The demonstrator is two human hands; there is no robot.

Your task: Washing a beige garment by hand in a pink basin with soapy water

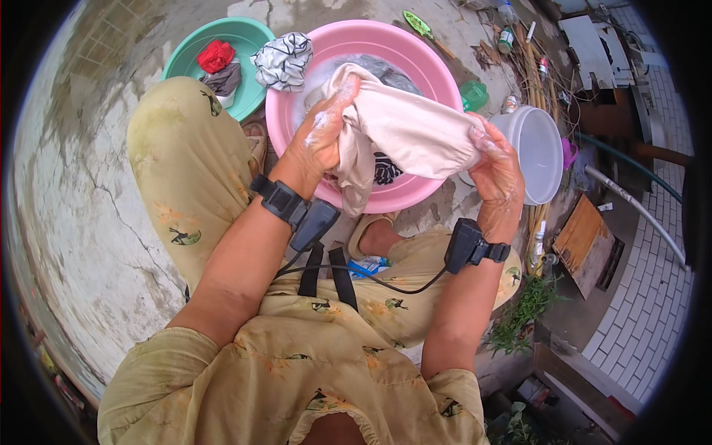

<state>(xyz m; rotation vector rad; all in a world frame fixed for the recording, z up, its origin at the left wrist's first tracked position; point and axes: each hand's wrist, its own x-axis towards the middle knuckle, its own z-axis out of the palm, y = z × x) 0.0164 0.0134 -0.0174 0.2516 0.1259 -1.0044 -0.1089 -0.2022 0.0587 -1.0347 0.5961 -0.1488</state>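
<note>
A pale pink cloth garment [411, 130] is stretched between my two hands above a pink basin [434, 70]. My left hand [326, 133], with white suds on it, grips the bunched end of the garment. At the other end, my right hand [493, 159] pinches the cloth's edge, with a little foam on its fingers. Soapy water and grey cloth [386, 74] show in the basin behind the garment. Below it, a black-and-white patterned cloth [386, 169] is partly hidden. Another white cloth with dark lines [283, 61] lies bunched over the basin's left rim.
A green basin [178, 63] at the far left holds a red cloth [216, 56] and a grey one [222, 78]. To the right stand a white bucket [540, 156] and a green plastic bottle [473, 96]. A green brush [419, 25] lies behind the pink basin.
</note>
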